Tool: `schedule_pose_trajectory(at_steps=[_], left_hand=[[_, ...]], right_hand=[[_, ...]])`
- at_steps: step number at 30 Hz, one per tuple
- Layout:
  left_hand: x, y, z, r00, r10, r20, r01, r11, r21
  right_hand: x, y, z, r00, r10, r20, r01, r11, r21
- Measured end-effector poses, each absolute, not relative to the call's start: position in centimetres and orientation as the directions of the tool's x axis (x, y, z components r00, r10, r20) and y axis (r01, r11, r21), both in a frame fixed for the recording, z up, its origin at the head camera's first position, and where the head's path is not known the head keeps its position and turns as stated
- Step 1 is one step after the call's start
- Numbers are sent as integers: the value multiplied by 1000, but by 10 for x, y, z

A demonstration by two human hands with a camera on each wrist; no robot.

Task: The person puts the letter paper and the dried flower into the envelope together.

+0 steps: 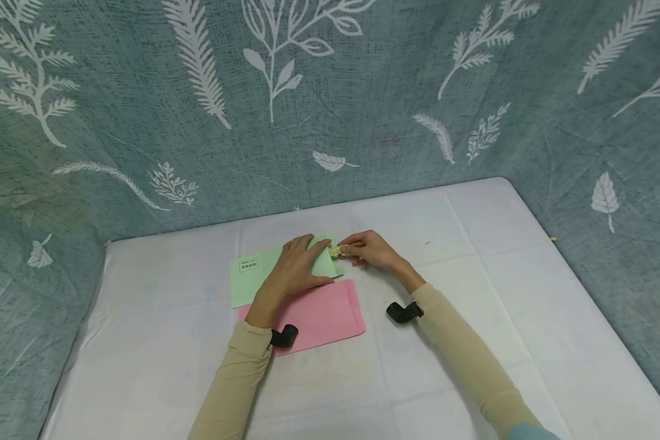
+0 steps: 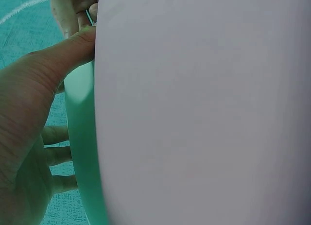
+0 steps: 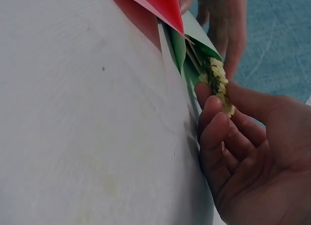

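Note:
A light green envelope (image 1: pixel 255 282) lies on the table, printed at its left end. My left hand (image 1: pixel 294 270) is over its right part, gripping it with fingers at the far side and thumb by the right end. In the right wrist view the envelope's mouth gapes. A sprig of pale yellow flowers (image 3: pixel 217 72) sits at that mouth, its stem end hidden inside. My right hand (image 1: pixel 375 250) pinches the blossoms between thumb and fingertips. A pink envelope (image 1: pixel 324 318) lies just nearer than the green one, partly under my left wrist.
A white cloth covers the table (image 1: pixel 445 379). Behind it and at the sides hangs a grey-green leaf-patterned curtain (image 1: pixel 363 134). A tiny dark scrap (image 1: pixel 426 243) lies right of my right hand. Black wrist cameras (image 1: pixel 403 312) stick out below both sleeves.

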State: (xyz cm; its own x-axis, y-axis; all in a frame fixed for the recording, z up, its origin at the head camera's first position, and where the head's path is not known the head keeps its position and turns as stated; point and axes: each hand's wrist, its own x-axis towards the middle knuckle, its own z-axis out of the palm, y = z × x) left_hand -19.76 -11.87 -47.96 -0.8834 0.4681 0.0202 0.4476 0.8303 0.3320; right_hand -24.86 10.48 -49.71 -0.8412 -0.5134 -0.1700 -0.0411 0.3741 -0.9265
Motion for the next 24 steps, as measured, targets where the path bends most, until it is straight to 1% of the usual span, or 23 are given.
schedule_pose_trajectory(at_steps=[5,7,12,19,24], left_hand=[[-196,-118,-480,-881,472,38,457,826,329],[-195,-118,-480,-879,474,43,461,825,327],[-192,-119,-479,-878,477,41,463,826,322],[-188,-121,-479,-872,486,66,479,814,329],[-187,-121,-480,-868,492,66,484,811,328]], right_hand=[[-247,101,-495,-853,-501,-146,-97,427,-899],[-246,100,-495,-857,-496,-142,-101,431,-897],[-243,100,-494,-860,-492,-133,-82,392,-916],[-240,105,-493,-868,-476,-142,-22,323,-946],[-238,106,-494,-879,-457,-134,-10,300,-954]])
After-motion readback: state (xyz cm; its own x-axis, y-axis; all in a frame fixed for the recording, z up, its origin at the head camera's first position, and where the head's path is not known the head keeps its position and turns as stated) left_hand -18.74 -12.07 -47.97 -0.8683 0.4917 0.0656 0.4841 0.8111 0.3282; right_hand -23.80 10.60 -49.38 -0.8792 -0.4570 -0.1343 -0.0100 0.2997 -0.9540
